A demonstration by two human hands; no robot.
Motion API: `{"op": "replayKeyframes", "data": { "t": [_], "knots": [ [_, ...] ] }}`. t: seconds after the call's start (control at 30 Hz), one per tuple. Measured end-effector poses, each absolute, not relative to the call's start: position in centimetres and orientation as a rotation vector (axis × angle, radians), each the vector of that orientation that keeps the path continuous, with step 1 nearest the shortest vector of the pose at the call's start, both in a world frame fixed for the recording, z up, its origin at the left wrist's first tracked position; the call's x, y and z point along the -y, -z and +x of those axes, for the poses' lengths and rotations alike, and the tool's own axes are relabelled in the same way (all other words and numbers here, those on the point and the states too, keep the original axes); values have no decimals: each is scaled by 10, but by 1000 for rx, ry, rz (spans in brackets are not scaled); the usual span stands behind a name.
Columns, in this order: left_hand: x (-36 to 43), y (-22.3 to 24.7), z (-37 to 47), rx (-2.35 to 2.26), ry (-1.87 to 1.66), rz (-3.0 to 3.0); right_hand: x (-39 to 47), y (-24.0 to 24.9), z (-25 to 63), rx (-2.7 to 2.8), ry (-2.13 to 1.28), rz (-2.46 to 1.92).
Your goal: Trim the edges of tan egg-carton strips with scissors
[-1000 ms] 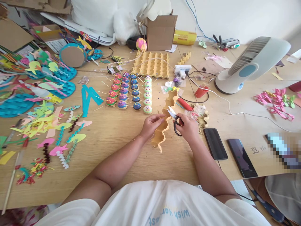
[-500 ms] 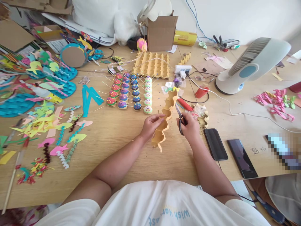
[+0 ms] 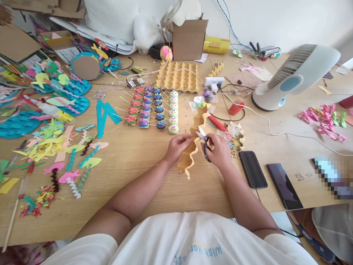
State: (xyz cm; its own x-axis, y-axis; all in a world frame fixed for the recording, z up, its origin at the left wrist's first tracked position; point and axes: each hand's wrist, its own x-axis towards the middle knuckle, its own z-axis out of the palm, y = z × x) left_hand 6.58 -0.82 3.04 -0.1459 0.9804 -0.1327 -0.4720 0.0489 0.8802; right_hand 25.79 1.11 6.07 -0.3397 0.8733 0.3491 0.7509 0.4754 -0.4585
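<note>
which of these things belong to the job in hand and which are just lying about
Job in hand:
- scissors, blades open, in the right hand
- egg-carton strip, held by the left hand
- probably the egg tray, similar material

Apparently just lying about:
- electric fan
- smartphones
- glue bottle
- pink bows

A craft workspace: wooden table with paper fish, painted egg-carton strips, scissors.

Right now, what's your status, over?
Left hand pinching carton strip. Right hand holding scissors, blades open at the strip. Nothing visibly blocking the blades.
</note>
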Motion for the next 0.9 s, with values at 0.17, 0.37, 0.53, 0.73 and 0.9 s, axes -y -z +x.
{"op": "replayKeyframes", "data": {
  "t": [0.17,0.37,0.53,0.73,0.9],
  "knots": [
    [9,-30,66,-993,-1462,709,-11,-60,257,2179,-227,-1360],
    [9,-29,66,-997,-1464,710,-12,-57,257,2158,-223,-1389],
    [10,-27,66,-983,-1433,691,-11,-57,257,2147,-264,-1421],
    [10,-26,66,-971,-1431,672,-11,-56,257,2134,-232,-1446],
    [9,-27,66,-974,-1438,690,-13,-55,258,2138,-223,-1435]
  ]
}}
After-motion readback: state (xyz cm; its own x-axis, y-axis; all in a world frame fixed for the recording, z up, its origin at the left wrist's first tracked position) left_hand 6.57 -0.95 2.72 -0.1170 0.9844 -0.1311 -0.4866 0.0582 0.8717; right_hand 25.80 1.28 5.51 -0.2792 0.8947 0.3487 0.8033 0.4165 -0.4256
